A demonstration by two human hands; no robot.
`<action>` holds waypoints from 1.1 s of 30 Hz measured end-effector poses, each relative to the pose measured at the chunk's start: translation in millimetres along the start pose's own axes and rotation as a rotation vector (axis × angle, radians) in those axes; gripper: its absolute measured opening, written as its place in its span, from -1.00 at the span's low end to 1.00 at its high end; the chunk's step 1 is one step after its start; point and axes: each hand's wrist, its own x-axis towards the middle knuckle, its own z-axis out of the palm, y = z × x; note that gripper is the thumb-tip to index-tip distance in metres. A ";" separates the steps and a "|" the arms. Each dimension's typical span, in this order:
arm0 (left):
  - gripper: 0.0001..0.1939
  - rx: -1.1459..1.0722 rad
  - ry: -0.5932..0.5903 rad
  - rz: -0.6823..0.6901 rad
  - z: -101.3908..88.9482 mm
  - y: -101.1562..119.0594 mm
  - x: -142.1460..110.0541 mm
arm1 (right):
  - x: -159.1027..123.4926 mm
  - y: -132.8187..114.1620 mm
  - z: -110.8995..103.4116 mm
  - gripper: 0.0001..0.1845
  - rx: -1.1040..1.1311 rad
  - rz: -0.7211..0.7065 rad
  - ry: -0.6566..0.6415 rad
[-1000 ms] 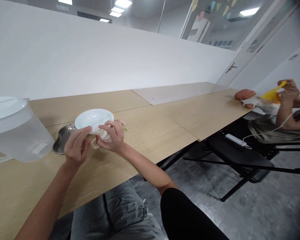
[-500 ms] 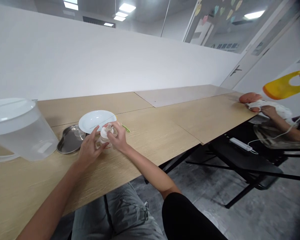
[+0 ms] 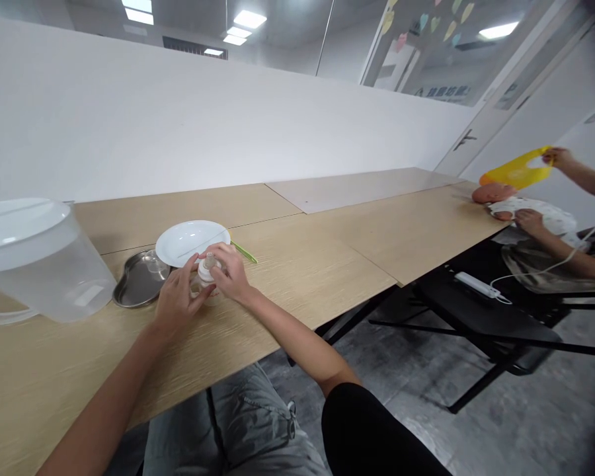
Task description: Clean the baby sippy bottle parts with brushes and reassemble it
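Jug: I have a clear lidded plastic jug [image 3: 39,261] at the far left of my feed, standing on the pale wood surface [image 3: 297,277].

Dish: a stainless kidney dish [image 3: 139,281] lies just right of the jug, nearly touching the plate.

Plate: a white plate [image 3: 191,241] sits flat behind the hands, its near edge just above them.

Left hand: the left hand [image 3: 178,291] is curled around the side of the bottle, with the fingers [image 3: 193,268] on it.

Bottle: a small clear baby bottle [image 3: 207,272] stands upright between both hands, just in front of the plate. I cannot tell whether its base touches the surface.

Right hand: the right hand [image 3: 231,272] is closed over the bottle's upper part from the right, holding it together with the left.

Green stick: a thin green plastic stick [image 3: 244,251] lies just right of the plate, one end at its rim. It's too small for me to name more exactly.

Power strip: a white power strip [image 3: 476,284] lies on a black chair [image 3: 496,324] beyond the table edge, its cable running right.

Doll: a baby doll [image 3: 493,193] in white clothes lies at the far end of the surface.

Co-worker: one hand [image 3: 528,221] rests on the doll; the other hand [image 3: 558,157] holds up a yellow bib [image 3: 515,168].
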 end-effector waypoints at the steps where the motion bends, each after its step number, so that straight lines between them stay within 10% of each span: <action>1: -0.30 0.003 0.002 0.001 0.2 0.0 -0.1 | 0.2 0.0 -0.4 -0.74 -0.009 0.008 -0.013; 13: -0.23 -0.015 -0.020 -0.056 2.4 -1.4 -1.8 | -7.5 12.5 8.3 -0.38 -0.038 -0.025 0.072; 33: -0.23 -0.147 -0.068 -0.079 0.3 3.0 -1.4 | -5.3 4.4 4.0 -0.50 0.042 -0.061 0.042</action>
